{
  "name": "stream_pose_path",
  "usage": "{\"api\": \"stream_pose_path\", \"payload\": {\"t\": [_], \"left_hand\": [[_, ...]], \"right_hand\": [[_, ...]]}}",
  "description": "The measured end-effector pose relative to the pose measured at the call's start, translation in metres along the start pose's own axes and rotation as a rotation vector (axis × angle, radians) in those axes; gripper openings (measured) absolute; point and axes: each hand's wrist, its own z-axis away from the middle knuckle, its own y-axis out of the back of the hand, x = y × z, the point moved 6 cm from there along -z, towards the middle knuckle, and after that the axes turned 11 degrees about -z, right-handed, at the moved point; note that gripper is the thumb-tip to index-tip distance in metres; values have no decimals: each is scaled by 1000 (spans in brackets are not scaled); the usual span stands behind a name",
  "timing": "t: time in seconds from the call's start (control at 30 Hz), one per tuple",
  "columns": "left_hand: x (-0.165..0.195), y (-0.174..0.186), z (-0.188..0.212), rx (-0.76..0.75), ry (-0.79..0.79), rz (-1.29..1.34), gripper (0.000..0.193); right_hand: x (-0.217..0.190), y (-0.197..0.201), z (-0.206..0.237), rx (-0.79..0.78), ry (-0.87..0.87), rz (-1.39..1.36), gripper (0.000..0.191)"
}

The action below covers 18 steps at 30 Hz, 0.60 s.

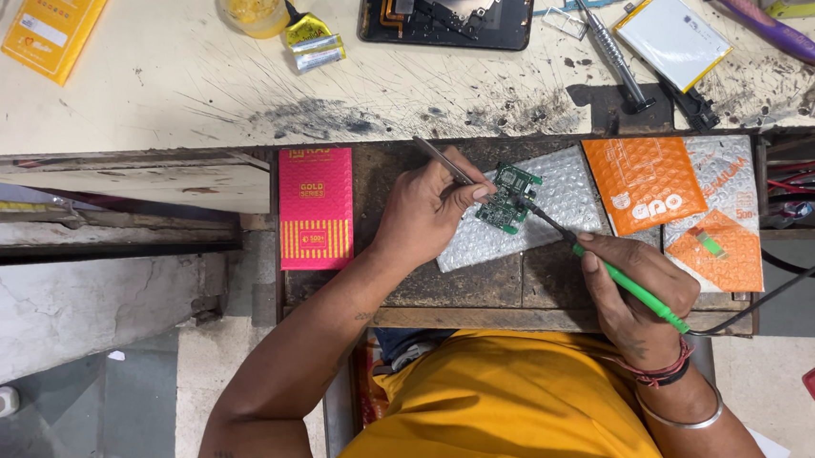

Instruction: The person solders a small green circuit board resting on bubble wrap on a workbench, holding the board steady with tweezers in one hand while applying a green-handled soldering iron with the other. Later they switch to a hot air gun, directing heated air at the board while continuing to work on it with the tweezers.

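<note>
Left hand (425,216) hides circuit board (508,199) edge; iron tip (530,207) contact unclear.

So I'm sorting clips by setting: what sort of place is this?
Probably a phone or electronics repair bench: a soldering iron on a small green circuit board, and an opened phone on the scorched worktop.

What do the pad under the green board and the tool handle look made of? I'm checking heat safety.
The pad looks like silvery plastic bubble wrap, going by its shiny dimpled surface. The soldering iron in the right hand has a glossy bright green handle, probably plastic or rubber.
</note>
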Motion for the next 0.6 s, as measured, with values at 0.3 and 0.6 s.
{"api": "stream_pose_path", "payload": {"t": [0.3, 0.6], "left_hand": [[1, 0, -1, 12, -20, 25, 19], [1, 0, -1, 6, 0, 21, 19]], "right_hand": [[2, 0, -1, -34, -17, 32, 13], [2, 2, 0, -19, -45, 20, 13]]}}
